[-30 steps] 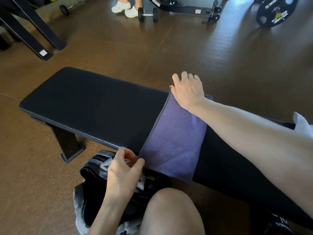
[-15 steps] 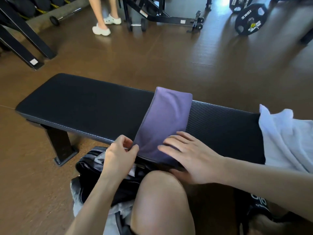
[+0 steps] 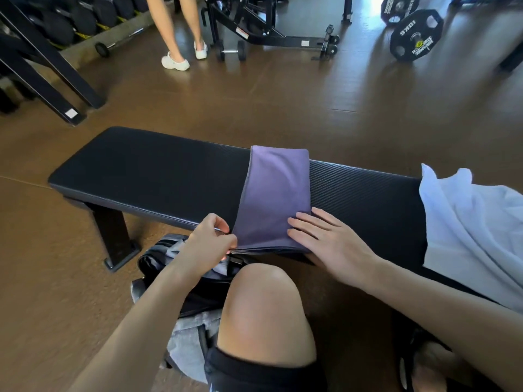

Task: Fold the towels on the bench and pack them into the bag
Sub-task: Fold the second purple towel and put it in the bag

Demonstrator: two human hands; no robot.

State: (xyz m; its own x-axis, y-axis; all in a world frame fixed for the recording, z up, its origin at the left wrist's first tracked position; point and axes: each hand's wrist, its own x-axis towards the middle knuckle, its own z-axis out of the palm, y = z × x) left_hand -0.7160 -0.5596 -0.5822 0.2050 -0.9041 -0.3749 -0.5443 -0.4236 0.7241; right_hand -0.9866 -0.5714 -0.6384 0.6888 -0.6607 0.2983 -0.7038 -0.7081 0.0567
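A black bench (image 3: 158,171) stood on the brown floor. Under its near edge sat a dark bag (image 3: 167,258), and it looked open, though a knee hid much of it. The left hand (image 3: 208,244) pinched the near left corner of the purple towel (image 3: 274,193) with thumb and fingers curled on the cloth. The towel lay folded across the middle of the bench. The right hand (image 3: 331,244) lay flat on the towel's near right corner, its fingers straight and a little spread. A white towel (image 3: 475,227) lay crumpled on the bench's right end.
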